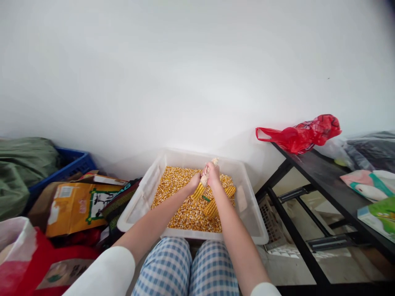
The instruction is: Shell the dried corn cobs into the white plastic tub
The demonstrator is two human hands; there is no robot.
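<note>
Both my hands are closed around a corn cob (198, 191) held slantwise over a white plastic tub (138, 207). Its lower end carries yellow kernels; the part between my hands and above is pale and bare. My right hand (212, 174) wraps the upper part, and my left hand (194, 182) grips it lower down, from the left. Loose corn kernels (182, 216) cover the tub's bottom. Beside my right forearm lie one full ear of corn (211, 209) and another ear (230, 190), both partly hidden by that arm. A small green object (205, 198) shows between them.
On the left are a yellow carton (74, 205), a blue crate (77, 162) with green cloth (24, 172), and a red-and-white bag (46, 263). To the right stands a black table (321, 172) bearing a red plastic bag (302, 135) and packets. A white wall rises behind the tub.
</note>
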